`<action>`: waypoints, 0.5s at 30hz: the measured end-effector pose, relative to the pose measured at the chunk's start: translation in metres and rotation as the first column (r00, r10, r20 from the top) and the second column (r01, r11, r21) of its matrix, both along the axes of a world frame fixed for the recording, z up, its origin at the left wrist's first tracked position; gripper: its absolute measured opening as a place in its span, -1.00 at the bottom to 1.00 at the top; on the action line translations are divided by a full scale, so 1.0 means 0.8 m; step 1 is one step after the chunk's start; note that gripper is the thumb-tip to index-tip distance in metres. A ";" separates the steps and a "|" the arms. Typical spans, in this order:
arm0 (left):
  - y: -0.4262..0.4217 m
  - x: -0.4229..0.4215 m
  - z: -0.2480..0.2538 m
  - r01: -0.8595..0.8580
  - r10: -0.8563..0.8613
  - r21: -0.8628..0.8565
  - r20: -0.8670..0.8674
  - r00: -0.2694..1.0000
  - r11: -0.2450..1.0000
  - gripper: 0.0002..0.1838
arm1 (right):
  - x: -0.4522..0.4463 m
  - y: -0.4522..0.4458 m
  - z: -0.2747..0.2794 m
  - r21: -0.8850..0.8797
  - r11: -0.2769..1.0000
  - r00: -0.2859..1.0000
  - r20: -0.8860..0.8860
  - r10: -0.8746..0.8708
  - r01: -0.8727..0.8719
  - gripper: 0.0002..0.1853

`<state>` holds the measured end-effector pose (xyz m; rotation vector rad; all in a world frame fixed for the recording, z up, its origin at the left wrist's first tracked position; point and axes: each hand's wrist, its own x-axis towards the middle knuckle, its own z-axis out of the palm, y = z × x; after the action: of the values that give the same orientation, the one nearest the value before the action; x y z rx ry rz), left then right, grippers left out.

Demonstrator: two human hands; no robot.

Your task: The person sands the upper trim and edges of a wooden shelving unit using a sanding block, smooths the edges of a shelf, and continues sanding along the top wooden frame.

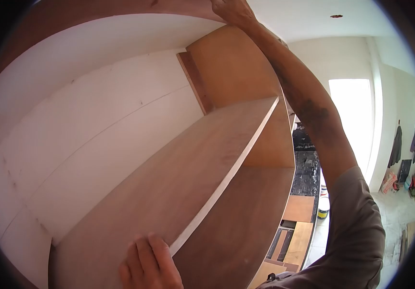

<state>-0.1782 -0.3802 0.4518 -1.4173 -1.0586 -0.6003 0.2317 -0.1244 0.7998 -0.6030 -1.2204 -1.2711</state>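
Observation:
A brown wooden shelf with a pale front edge runs diagonally through an open cabinet. At the bottom of the view, my left hand grips the shelf near its front edge, with bent fingers on the upper face; the thumb is hidden. My right arm reaches up past the orange-brown side panel. At the top, my right hand is by the reddish-brown upper panel, fingers curled and partly cut off by the frame; what they hold does not show. A narrow wooden strip stands against the side panel.
Below the shelf is a second brown board. Wood pieces lie on a dark surface lower right. A paint bucket stands on the pale floor. Clothes hang on the far wall beside a bright doorway.

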 end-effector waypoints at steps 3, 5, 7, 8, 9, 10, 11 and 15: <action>0.020 -0.002 -0.008 0.041 -0.040 0.021 -0.033 0.999 0.999 -0.89 | -0.048 -0.052 -0.036 0.019 0.983 0.983 -0.011 0.184 -0.184 -0.64; 0.021 0.000 -0.009 0.040 -0.040 0.017 -0.023 0.999 0.999 -0.90 | -0.007 -0.016 -0.037 0.044 0.976 0.974 -0.067 0.217 -0.214 -0.63; 0.012 0.004 -0.002 0.006 -0.006 0.013 -0.001 1.000 1.000 -0.91 | -0.015 -0.014 -0.028 0.034 0.974 0.973 -0.060 0.224 -0.222 -0.62; -0.004 0.009 0.008 -0.021 0.021 -0.001 -0.003 1.000 1.000 -0.91 | -0.027 -0.027 -0.029 0.005 0.978 0.977 -0.043 0.209 -0.209 -0.62; -0.010 0.014 0.014 -0.041 0.041 -0.016 -0.011 0.999 0.999 -0.90 | -0.033 -0.042 -0.030 -0.024 0.982 0.982 -0.033 0.186 -0.187 -0.62; -0.008 0.017 0.014 -0.038 0.038 -0.007 -0.005 0.999 0.999 -0.90 | -0.035 -0.049 -0.029 -0.004 0.982 0.981 -0.023 0.190 -0.190 -0.62; -0.007 0.018 0.013 -0.034 0.034 -0.004 -0.002 0.999 0.999 -0.90 | -0.039 -0.053 -0.030 0.009 0.981 0.981 -0.017 0.193 -0.193 -0.61; -0.009 0.011 0.007 -0.043 0.042 0.030 0.037 0.998 0.999 -0.90 | 0.001 0.001 -0.025 -0.006 0.983 0.973 -0.140 0.181 -0.183 -0.58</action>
<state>-0.1696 -0.3875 0.4576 -1.3580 -1.1009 -0.6108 0.2323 -0.1235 0.7799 -0.5705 -1.1454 -1.0476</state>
